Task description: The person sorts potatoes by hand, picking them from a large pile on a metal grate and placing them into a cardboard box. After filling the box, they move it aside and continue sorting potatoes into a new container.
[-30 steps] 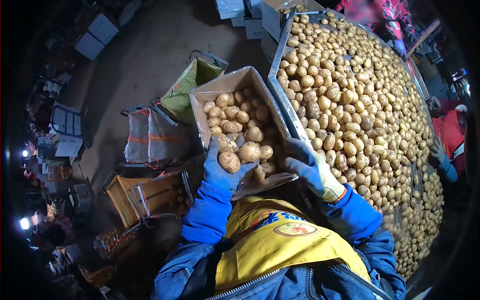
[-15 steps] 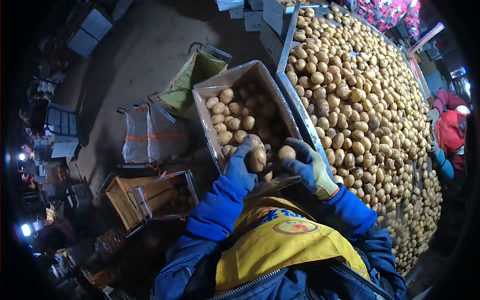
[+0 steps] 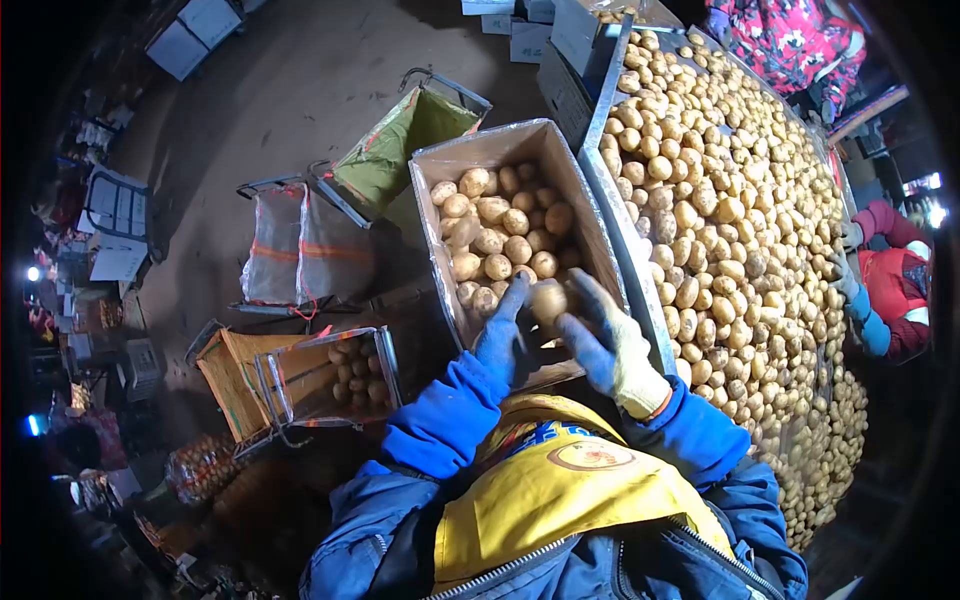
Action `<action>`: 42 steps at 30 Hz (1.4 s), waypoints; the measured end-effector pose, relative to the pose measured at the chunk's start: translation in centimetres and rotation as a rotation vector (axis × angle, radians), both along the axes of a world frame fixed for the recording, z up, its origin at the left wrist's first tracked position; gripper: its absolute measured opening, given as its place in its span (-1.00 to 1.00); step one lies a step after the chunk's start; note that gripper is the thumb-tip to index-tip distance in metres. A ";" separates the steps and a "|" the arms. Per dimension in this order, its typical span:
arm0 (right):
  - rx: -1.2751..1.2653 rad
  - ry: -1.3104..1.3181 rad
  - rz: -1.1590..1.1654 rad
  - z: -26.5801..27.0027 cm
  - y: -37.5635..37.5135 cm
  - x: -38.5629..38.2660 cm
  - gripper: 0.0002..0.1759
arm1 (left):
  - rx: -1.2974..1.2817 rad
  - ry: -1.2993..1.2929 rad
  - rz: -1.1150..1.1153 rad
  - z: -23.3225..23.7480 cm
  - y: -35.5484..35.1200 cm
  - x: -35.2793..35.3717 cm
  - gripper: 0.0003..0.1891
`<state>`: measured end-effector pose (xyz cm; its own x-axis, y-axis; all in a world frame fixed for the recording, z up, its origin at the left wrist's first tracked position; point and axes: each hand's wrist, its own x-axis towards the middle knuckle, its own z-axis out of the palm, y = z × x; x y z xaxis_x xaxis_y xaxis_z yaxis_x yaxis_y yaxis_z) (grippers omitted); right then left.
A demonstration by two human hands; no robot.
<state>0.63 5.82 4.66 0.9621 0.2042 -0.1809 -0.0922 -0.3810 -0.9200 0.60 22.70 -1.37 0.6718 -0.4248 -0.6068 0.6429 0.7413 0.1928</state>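
Observation:
Over the near end of a cardboard box (image 3: 482,158) lined with clear plastic, both my gloved hands are held apart with the fingers stretched out. A motion-blurred potato (image 3: 547,302) is between them, close to the fingertips. My left hand (image 3: 500,338), in a blue-palmed glove, is open on the left of that potato. On its right my right hand (image 3: 612,350), in a blue and cream glove, is open with fingers spread. Potatoes (image 3: 516,222) lie in several layers inside the box.
A metal-edged sorting table (image 3: 612,215) heaped with potatoes (image 3: 720,250) runs along the right. Other people (image 3: 900,285) work at its far side. Left of the box stand a green bag on a frame (image 3: 405,145), a white mesh bag (image 3: 278,245) and an orange-brown bag (image 3: 250,375).
The potatoes held in both hands have left my grasp, with one blurred between the hands. My fingers have opened. The view has shifted, so the box appears farther right.

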 end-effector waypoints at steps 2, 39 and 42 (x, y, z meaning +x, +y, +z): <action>0.006 0.007 0.090 1.0 0.2 -0.1 -0.38 | -0.120 0.065 0.039 -0.2 0.8 0.0 -0.32; -0.134 -0.122 0.021 -3.0 1.0 9.0 -0.60 | 0.029 -0.092 0.571 -1.6 3.0 4.0 -0.54; -0.191 -0.151 0.015 -3.3 0.4 9.2 -0.61 | 0.270 -0.275 0.358 -2.8 2.0 3.0 -0.41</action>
<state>9.79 6.22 1.41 0.9782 0.1949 -0.0716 0.0485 -0.5500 -0.8338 3.62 24.71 -4.16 0.8960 0.0079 -0.4440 0.2573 0.8058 0.5334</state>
